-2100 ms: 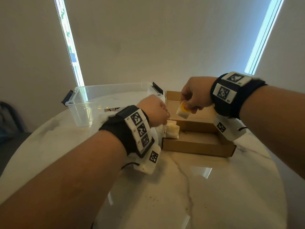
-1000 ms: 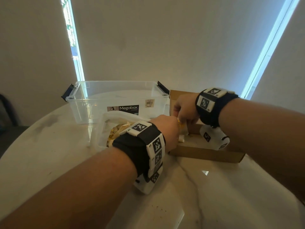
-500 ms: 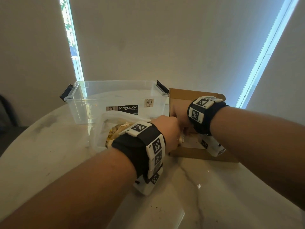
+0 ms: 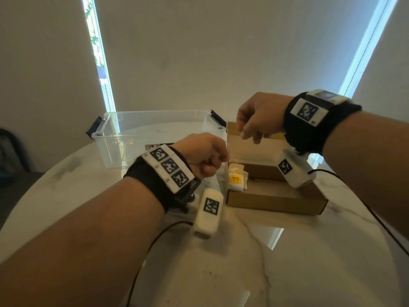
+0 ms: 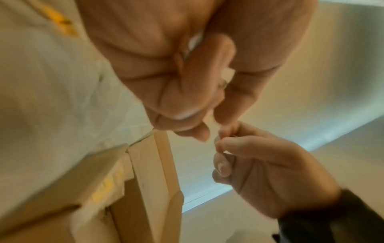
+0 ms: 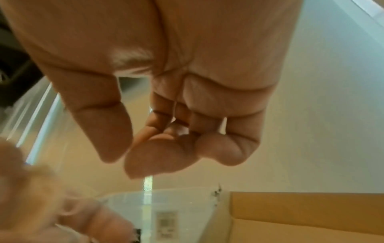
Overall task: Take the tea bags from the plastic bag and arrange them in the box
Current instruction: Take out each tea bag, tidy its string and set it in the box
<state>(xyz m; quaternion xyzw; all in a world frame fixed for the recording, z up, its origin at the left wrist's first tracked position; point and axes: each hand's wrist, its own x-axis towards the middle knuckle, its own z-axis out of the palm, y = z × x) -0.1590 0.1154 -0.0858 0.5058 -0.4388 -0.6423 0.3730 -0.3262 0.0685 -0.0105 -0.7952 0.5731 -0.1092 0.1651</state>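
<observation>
The brown cardboard box (image 4: 276,202) lies open on the marble table, and white tea bags (image 4: 235,179) with a yellow label stand in its left end. My left hand (image 4: 205,154) hovers at the box's left edge, its fingers curled round a white fold of the plastic bag (image 5: 51,82). That bag is blurred and shows yellow labels inside. My right hand (image 4: 256,122) is raised over the box's back flap. Its fingers (image 6: 162,156) are curled with the thumb near the fingertips, and I see nothing held between them.
A clear plastic storage container (image 4: 155,134) with black clips stands behind my left hand, touching the box's back left corner. A black cable (image 4: 376,218) trails over the table at the right. Wrist cameras hang under both wrists.
My right hand has lifted from the box's left end to above the back flap. A yellow-labelled tea bag now stands there. My left hand stays at the box's left edge.
</observation>
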